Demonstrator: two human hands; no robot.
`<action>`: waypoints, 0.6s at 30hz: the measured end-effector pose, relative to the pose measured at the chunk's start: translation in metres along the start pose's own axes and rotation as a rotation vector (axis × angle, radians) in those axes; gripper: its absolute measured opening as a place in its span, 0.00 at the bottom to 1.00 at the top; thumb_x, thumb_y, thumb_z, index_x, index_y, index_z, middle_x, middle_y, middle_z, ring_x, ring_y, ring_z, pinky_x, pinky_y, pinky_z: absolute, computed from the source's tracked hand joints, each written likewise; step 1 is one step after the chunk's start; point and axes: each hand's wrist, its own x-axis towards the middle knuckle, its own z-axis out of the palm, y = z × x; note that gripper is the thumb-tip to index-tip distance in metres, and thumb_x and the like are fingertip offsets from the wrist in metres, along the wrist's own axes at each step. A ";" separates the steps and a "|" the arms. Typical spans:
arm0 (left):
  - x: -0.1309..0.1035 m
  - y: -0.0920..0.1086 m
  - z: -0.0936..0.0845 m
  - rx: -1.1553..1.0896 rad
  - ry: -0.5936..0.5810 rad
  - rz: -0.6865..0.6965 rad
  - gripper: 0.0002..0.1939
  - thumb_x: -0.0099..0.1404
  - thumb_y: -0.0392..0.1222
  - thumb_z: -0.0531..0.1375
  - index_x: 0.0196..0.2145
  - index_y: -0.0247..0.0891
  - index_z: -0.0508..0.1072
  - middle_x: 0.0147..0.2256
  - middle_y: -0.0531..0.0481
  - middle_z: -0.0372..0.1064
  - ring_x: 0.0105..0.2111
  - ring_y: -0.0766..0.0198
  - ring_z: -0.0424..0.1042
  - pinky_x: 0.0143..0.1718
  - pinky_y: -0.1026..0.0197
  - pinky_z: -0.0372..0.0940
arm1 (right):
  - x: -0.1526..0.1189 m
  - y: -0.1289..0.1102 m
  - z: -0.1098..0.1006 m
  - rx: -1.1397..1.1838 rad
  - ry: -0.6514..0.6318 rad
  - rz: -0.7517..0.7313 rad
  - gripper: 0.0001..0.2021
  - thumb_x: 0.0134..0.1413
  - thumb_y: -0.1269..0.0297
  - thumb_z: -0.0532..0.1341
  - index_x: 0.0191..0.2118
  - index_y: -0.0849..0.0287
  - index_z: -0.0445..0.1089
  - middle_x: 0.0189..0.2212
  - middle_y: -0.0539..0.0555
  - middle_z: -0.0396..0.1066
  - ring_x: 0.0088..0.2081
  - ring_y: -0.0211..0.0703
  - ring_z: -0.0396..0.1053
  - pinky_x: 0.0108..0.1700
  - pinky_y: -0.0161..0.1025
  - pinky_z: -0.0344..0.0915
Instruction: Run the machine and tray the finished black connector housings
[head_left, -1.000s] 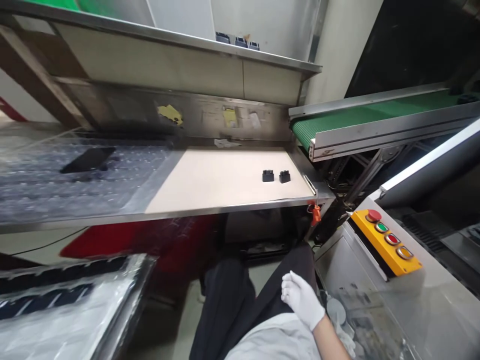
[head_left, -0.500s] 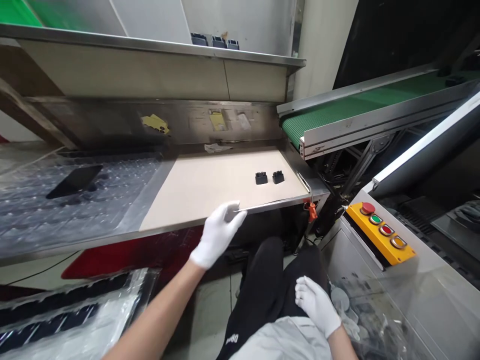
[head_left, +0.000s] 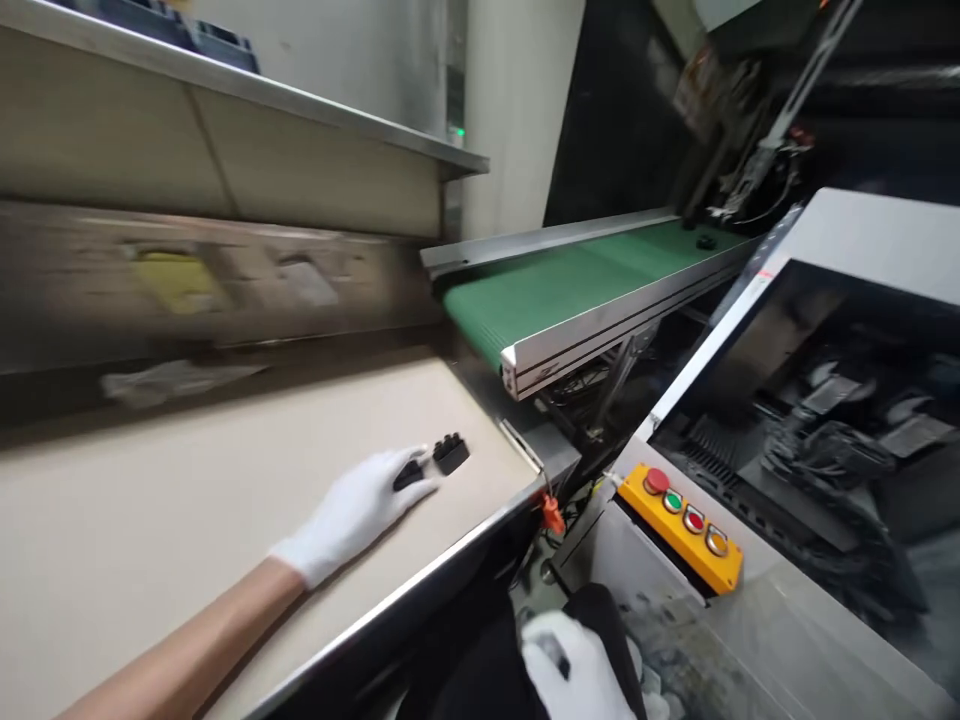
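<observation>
A: Where's the left hand (head_left: 352, 512)?

B: Flat on the bench (head_left: 150, 520), gloved, fingers stretched over the nearer of two small black parts. The near part (head_left: 409, 474) sits half under the fingertips; I cannot tell whether they have closed on it or only touch it. The far part (head_left: 451, 453) lies just beside it, uncovered, near the bench's right edge.

A: And the right hand (head_left: 577, 675)?

B: Low in the lap, also gloved. Something dark shows against its palm, but whether the hand grips anything I cannot tell. The two hands are well apart.

A: How would those parts handle?

B: My guess: moulded plastic blocks, light and stiff, with small studs on top. They should not crush or bend. Cotton gloves may slip on smooth faces, so a pinch across the two long sides looks safest, thumb against forefinger.

A: Any containers about?

B: None on the bench itself. Right of it runs a green belt (head_left: 555, 290) with one small dark piece (head_left: 705, 241) at its far end. Below stands a yellow box (head_left: 681, 511) of push-buttons. A shelf (head_left: 247, 85) above carries dark bins, contents hidden.
</observation>
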 end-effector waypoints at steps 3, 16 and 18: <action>0.003 -0.010 0.004 -0.079 0.006 -0.021 0.35 0.64 0.66 0.62 0.59 0.39 0.74 0.57 0.41 0.77 0.55 0.43 0.78 0.58 0.49 0.70 | 0.084 -0.111 0.009 -0.279 0.203 -0.580 0.14 0.68 0.62 0.59 0.54 0.54 0.76 0.52 0.60 0.76 0.55 0.54 0.72 0.61 0.51 0.65; 0.000 0.008 -0.017 -0.080 -0.163 -0.006 0.20 0.69 0.60 0.57 0.47 0.48 0.80 0.46 0.52 0.82 0.45 0.51 0.82 0.46 0.56 0.74 | 0.214 -0.148 0.065 -0.946 0.145 -0.731 0.17 0.72 0.55 0.57 0.36 0.56 0.79 0.36 0.54 0.79 0.39 0.47 0.73 0.43 0.43 0.64; -0.001 0.004 -0.013 -0.051 -0.153 0.002 0.22 0.67 0.62 0.57 0.48 0.48 0.80 0.47 0.52 0.82 0.47 0.49 0.82 0.46 0.55 0.76 | 0.211 -0.149 0.064 -0.927 0.137 -0.745 0.18 0.71 0.53 0.57 0.37 0.56 0.80 0.37 0.54 0.80 0.39 0.47 0.74 0.43 0.43 0.64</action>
